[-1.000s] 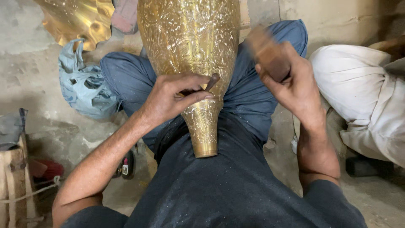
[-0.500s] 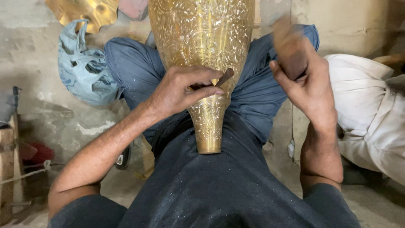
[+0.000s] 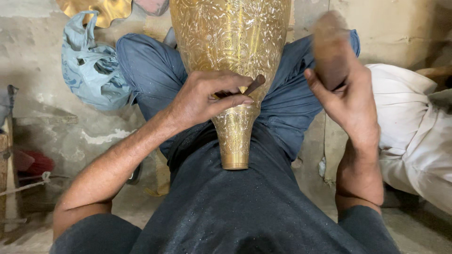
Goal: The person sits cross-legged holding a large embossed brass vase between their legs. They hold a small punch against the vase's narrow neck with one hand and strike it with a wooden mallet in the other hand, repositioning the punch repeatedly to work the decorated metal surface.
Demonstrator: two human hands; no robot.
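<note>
Resting across a seated person's lap: engraved brass vase (image 3: 230,70), narrow neck toward the body.
Left hand (image 3: 207,99) closed around a dark metal punch (image 3: 252,87), tip against the vase wall. Right hand (image 3: 346,99) gripping a blurred wooden mallet (image 3: 329,47), raised just beside the vase. Blue plastic bag (image 3: 92,70) on the floor nearby.

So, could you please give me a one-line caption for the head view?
Left hand sets a punch against an engraved brass vase; right hand raises a blurred mallet.
</note>
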